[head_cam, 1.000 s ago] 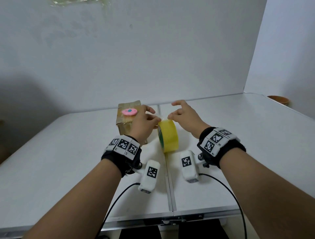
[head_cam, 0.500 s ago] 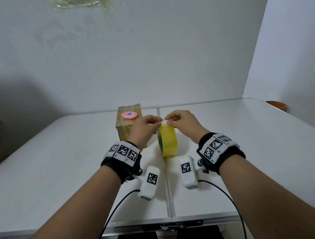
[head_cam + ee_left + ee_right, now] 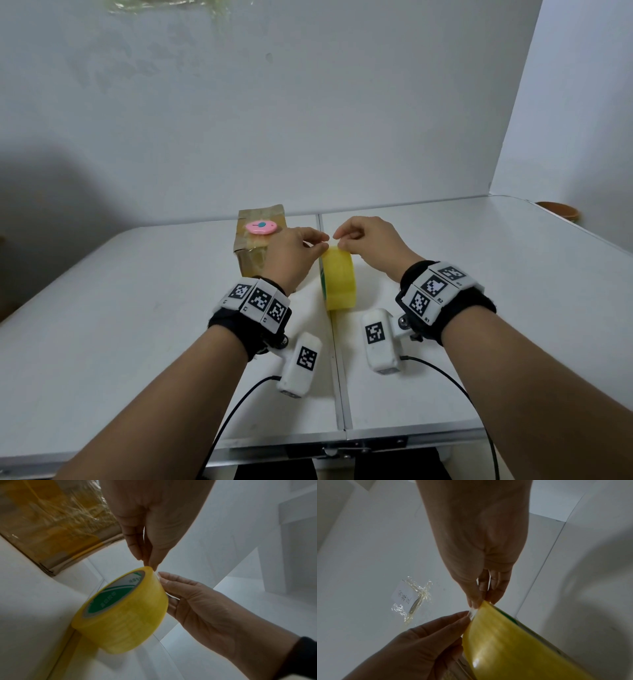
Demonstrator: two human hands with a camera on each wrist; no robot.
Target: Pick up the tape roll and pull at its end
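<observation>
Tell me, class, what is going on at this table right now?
A person works at a yellow tape roll standing on edge on the white table. Both hands meet at its top: the left hand and right hand pinch at the clear loose tape end, barely lifted off. Just behind the left hand sits a taped cardboard box with a pink cutter on top.

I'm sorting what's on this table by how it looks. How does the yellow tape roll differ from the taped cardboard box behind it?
The tape roll is round, glossy yellow and stands on its edge; the cardboard box is blocky, brown and sits flat. The left hand and right hand both pinch at the roll's top, while the box is untouched and carries a pink object on top. Both rest on the white table.
</observation>
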